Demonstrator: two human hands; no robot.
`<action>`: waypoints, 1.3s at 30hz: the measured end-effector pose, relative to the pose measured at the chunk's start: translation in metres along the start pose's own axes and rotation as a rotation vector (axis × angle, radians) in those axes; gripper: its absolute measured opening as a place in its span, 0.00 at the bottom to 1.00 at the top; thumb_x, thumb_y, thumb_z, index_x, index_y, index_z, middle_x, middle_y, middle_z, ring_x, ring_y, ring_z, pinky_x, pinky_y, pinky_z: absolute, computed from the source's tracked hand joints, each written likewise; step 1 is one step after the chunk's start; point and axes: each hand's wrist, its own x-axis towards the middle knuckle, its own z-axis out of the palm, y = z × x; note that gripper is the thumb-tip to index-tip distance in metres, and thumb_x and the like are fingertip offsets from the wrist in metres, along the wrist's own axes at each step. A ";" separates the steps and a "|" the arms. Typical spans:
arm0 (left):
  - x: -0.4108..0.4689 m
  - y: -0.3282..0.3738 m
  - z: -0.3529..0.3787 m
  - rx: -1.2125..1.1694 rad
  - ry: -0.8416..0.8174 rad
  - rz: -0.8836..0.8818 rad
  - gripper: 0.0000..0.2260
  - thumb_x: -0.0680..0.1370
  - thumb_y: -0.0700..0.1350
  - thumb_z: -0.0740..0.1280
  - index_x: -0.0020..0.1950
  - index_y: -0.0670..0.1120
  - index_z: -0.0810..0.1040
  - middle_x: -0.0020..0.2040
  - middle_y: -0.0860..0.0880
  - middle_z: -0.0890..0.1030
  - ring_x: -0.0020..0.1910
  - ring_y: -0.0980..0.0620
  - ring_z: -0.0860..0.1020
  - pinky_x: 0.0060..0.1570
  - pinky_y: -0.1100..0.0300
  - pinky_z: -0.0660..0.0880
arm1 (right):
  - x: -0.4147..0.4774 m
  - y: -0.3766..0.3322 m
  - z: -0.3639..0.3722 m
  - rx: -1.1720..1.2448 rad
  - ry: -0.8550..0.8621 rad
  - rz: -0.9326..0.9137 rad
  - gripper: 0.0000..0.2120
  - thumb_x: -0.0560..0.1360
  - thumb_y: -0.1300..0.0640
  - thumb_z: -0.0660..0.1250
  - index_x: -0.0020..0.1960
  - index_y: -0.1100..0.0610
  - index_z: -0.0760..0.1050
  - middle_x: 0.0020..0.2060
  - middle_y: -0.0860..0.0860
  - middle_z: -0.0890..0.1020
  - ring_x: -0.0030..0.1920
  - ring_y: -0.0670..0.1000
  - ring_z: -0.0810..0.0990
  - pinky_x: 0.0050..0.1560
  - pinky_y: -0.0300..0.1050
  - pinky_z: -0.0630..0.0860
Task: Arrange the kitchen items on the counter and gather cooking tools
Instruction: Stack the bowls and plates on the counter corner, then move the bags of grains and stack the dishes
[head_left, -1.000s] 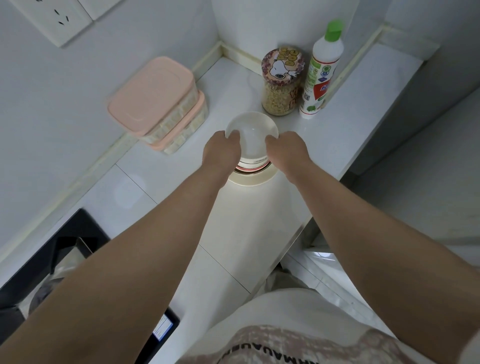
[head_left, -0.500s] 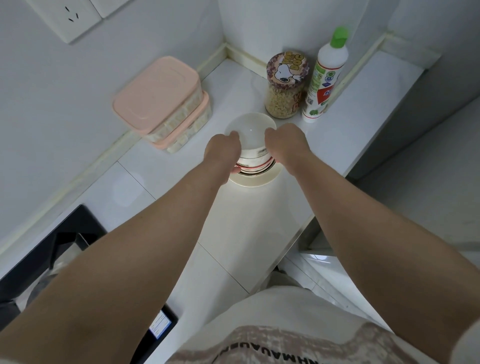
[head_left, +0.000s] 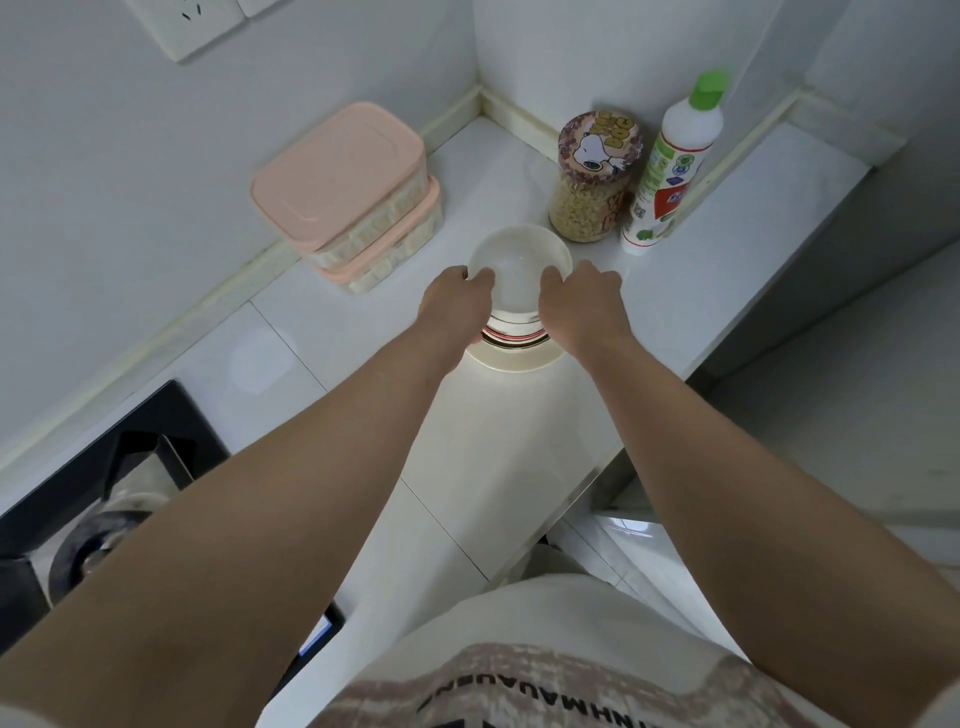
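Observation:
A stack of white bowls (head_left: 519, 270) stands on a cream plate (head_left: 511, 361) in the middle of the white counter (head_left: 519, 457). Red and dark rings show on the lower bowls. My left hand (head_left: 457, 306) grips the stack's left side, fingers curled over the top rim. My right hand (head_left: 584, 306) grips the right side the same way. The palms hide most of the stack's sides.
Two stacked pink-lidded boxes (head_left: 343, 192) sit at the back left by the wall. A cartoon-lidded jar of grains (head_left: 592, 176) and a white bottle with a green cap (head_left: 675, 166) stand behind the bowls. A black stove (head_left: 104, 478) lies at the left. The counter edge drops off on the right.
Both hands and the bowl stack have shifted slightly away from me, toward the jar. The grip stays the same.

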 end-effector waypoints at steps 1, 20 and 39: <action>-0.002 -0.001 -0.004 0.000 0.018 -0.001 0.14 0.80 0.51 0.59 0.53 0.42 0.76 0.45 0.48 0.73 0.42 0.46 0.72 0.54 0.48 0.78 | -0.004 -0.002 0.001 0.014 0.047 0.007 0.22 0.82 0.48 0.54 0.70 0.61 0.65 0.66 0.61 0.69 0.65 0.61 0.70 0.57 0.54 0.71; -0.219 -0.144 -0.195 -0.347 0.718 -0.057 0.10 0.81 0.44 0.62 0.47 0.46 0.83 0.35 0.51 0.82 0.32 0.55 0.79 0.36 0.59 0.76 | -0.220 -0.123 0.135 0.253 -0.583 -0.681 0.18 0.83 0.51 0.56 0.43 0.61 0.76 0.38 0.49 0.80 0.40 0.48 0.77 0.39 0.44 0.69; -0.591 -0.427 -0.296 -0.719 1.425 -0.290 0.10 0.81 0.45 0.62 0.47 0.48 0.83 0.34 0.51 0.79 0.30 0.55 0.76 0.38 0.58 0.76 | -0.655 -0.051 0.285 -0.097 -1.278 -1.057 0.13 0.82 0.50 0.58 0.44 0.55 0.76 0.36 0.50 0.78 0.40 0.48 0.76 0.51 0.55 0.77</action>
